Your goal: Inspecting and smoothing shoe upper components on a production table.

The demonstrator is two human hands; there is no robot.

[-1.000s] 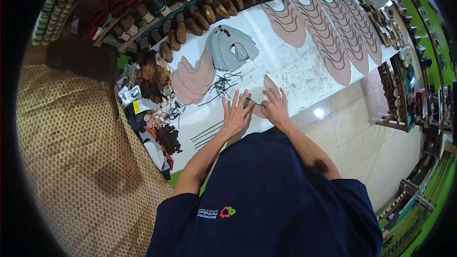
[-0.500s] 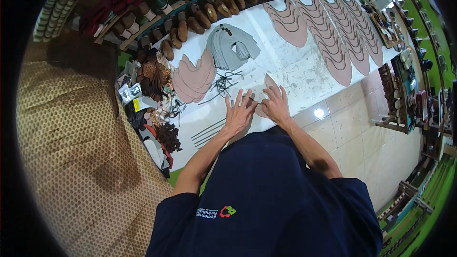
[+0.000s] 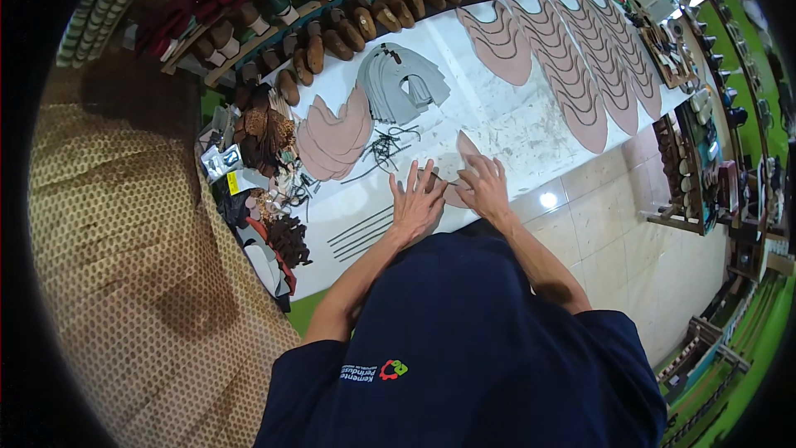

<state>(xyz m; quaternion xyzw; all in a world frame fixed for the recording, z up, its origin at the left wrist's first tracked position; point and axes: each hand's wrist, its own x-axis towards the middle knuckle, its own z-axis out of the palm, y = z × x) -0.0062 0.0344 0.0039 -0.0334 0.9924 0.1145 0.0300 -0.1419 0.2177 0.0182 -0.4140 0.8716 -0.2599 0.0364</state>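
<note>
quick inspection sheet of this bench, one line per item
surface: white bench, scuffed, mostly covered
job's things: pink cut piece lying flat under both hands
clutter: pink stack, grey stack, dark cords, thin rods, scraps and small packets at the left end
hands: left hand and right hand pressed flat, fingers spread
cables: nothing seen
surroundings: shoe lasts along the far edge, rows of pink pieces, tiled floor, patterned mat
</note>
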